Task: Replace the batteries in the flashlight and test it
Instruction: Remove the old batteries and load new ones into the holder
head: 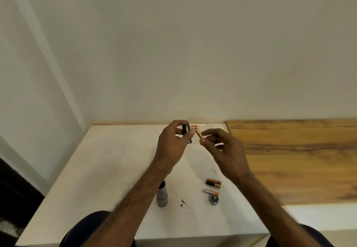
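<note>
Head cam: left hand [172,142] grips the black plastic battery holder [186,132] over the far table [100,169], right hand [222,146] pinches a copper AAA battery [199,133] beside it. Mid-loading I think, next seat it polarity-right; grey metal flashlight body [161,195] lies near

Lighting is soft, even and moderately bright, with a warm cast on the pale wall [173,44]; no hard glare is recorded. Only faint, diffuse shadows lie on the white table [96,169] beneath the forearms. Focus is slightly soft overall, the 2 hands show mild motion blur, and wide-angle distortion bends the wall lines and darkens the lower left corner.
</note>
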